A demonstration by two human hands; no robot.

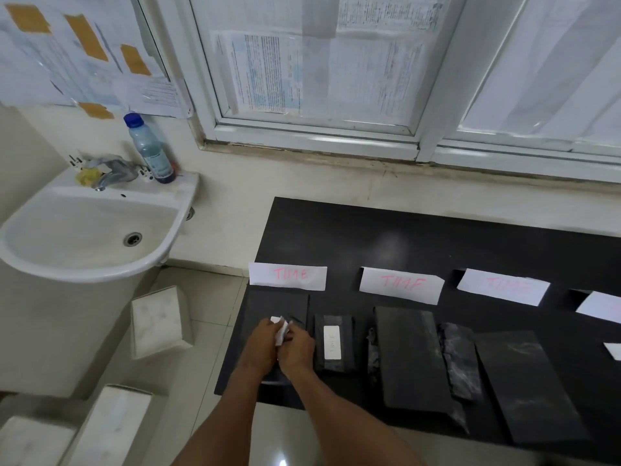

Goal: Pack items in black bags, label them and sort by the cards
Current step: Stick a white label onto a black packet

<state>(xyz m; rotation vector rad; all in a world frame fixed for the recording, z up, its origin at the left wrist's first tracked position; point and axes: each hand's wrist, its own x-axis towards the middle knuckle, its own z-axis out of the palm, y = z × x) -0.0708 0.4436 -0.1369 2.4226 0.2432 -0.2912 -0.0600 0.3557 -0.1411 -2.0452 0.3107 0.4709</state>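
Observation:
On the black table several black bags lie in a row under white cards marked in pink. The leftmost card sits above a flat black bag. Over that bag my left hand and my right hand meet, both pinching a small white label. Just to the right lies a packed black bag with a white label stuck on it. Further right lie a large flat bag, a crumpled bag and another flat bag.
A second card, a third card and part of a fourth line the table. A white sink with a bottle stands at the left. White boxes sit on the floor beside the table.

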